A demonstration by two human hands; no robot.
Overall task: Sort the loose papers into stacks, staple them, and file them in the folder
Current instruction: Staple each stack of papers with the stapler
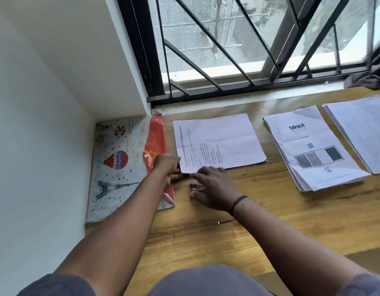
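Three paper stacks lie on the wooden table: a left stack (225, 137) with printed lines, a middle stack (311, 146) headed "blinkit", and a right stack (362, 129) of dense text. My left hand (166, 165) pinches the near left corner of the left stack. My right hand (214, 188) sits just below that corner with fingers spread over a small stapler (196, 186), which is partly hidden beneath it. A patterned folder (118, 163) with a red flap (157, 137) lies flat at the far left, against the wall.
A white wall borders the table on the left. A barred window runs along the back, with a grey cloth (368, 80) on its sill at the right. The table's bare wood (270, 221) stretches in front of the stacks.
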